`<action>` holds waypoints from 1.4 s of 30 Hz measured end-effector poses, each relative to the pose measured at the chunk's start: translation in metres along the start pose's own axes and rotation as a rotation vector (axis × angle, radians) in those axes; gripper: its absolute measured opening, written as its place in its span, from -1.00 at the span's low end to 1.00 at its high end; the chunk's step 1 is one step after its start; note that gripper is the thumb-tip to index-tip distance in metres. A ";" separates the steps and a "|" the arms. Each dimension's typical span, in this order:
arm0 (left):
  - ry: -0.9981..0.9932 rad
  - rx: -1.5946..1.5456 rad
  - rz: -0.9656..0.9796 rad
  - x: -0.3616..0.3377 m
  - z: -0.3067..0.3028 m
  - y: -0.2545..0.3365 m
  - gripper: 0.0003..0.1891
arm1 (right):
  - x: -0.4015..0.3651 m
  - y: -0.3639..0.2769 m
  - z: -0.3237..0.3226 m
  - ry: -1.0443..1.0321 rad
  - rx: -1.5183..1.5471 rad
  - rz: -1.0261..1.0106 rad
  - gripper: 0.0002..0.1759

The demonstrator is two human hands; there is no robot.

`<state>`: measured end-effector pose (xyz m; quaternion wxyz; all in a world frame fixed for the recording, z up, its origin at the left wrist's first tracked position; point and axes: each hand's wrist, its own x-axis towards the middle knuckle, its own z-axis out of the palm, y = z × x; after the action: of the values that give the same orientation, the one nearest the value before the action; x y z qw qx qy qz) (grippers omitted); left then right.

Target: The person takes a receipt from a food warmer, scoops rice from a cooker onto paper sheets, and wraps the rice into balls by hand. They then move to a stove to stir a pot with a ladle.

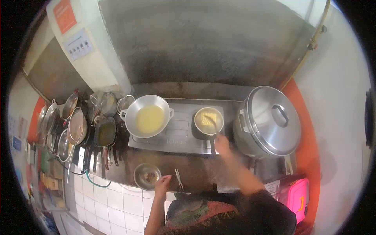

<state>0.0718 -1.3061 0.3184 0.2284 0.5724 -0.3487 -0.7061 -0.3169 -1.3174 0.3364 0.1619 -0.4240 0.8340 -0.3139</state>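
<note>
My right hand (222,145) is closed around the handle of a spoon-like utensil (212,121), whose far end reaches into a small saucepan (197,129). Pale yellow noodles (205,117) sit in that pan, and its dark handle points toward me beside my hand. Low at the front, my left hand (162,185) is at the right rim of a metal bowl (138,178). Its fingers look curled together; whether they grip anything is not clear. Small brownish bits (149,176) lie in the bowl. Scissors or tongs (179,180) lie right of this hand.
A two-handled wok (129,119) with yellowish liquid stands on the left of the stove (180,145). A large lidded pot (270,121) stands to the right. Several pans and strainers (77,125) crowd the left side. A pink case (297,199) is at lower right.
</note>
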 end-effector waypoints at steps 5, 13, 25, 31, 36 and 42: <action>0.200 0.319 0.013 -0.018 -0.067 -0.075 -0.75 | 0.089 0.034 0.004 -0.132 -0.295 -0.013 -0.57; 0.210 1.398 0.123 -0.037 -0.212 -0.287 -0.75 | 0.092 0.004 -0.006 -0.252 -0.365 0.178 -0.67; 0.043 1.485 0.198 -0.076 -0.240 -0.319 -0.76 | 0.081 0.031 0.000 -0.181 -0.386 0.045 -0.66; 0.367 0.718 -0.028 -0.047 -0.236 -0.286 -0.74 | 0.111 0.059 0.039 -0.172 -0.336 0.197 -0.65; 0.498 0.515 -0.005 -0.038 -0.238 -0.276 -0.75 | 0.084 -0.003 0.000 -0.113 -0.272 0.132 -0.65; 0.226 1.156 0.085 -0.044 -0.234 -0.291 -0.77 | 0.079 0.024 0.020 -0.041 -0.128 0.163 -0.63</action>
<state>0.3309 -1.1384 0.1042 -0.0568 0.6612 -0.6732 -0.3263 -0.3669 -1.3782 0.3059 0.1765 -0.3702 0.8806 -0.2373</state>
